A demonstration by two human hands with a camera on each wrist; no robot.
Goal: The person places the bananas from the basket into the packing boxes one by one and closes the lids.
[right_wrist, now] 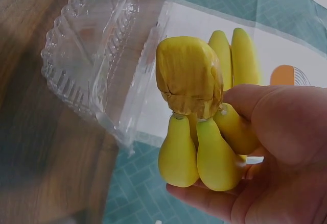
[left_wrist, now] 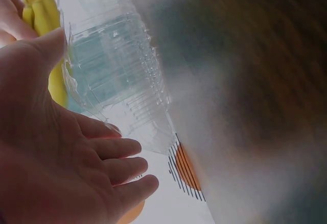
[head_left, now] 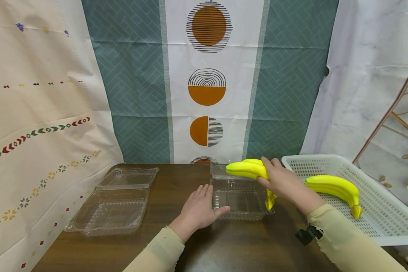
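Observation:
My right hand (head_left: 281, 179) grips a bunch of yellow bananas (head_left: 246, 169) over a clear plastic clamshell box (head_left: 244, 216) whose lid leans back. In the right wrist view, the brown stem end of the bananas (right_wrist: 189, 73) faces the camera, with the thumb on one side and fingers beneath. The bunch overlaps the right part of the box in the head view, its tips pointing left. My left hand (head_left: 198, 207) is at the left side of that box, fingers straight and thumb spread over its near edge. Its palm shows in the left wrist view.
A second clear clamshell box (head_left: 122, 227), lid also back, stands at the left of the brown table (head_left: 176, 177). At the right, a white perforated basket (head_left: 399, 239) contains another banana bunch (head_left: 334, 184). Patterned curtains (head_left: 132, 83) hang behind and along both sides.

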